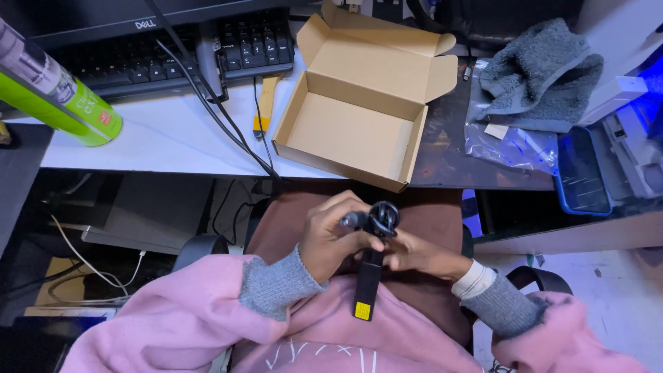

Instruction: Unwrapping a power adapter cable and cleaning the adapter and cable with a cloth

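White desk surface (pixel 173 138) fills the upper view, with an open cardboard box (pixel 359 117) at its near edge. Below the box, both forearms bend inward over the lap. Left hand (pixel 331 238) is curled tight around a coiled black cable (pixel 382 220) on top of a black power adapter (pixel 368 283). Right hand (pixel 421 254) cups the adapter's far side, fingers closed against it.

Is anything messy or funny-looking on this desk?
A bit. The open cardboard box sits crooked, one corner poking over the desk edge. A green can lies tipped on its side at the left. Nothing looks spilled or broken.
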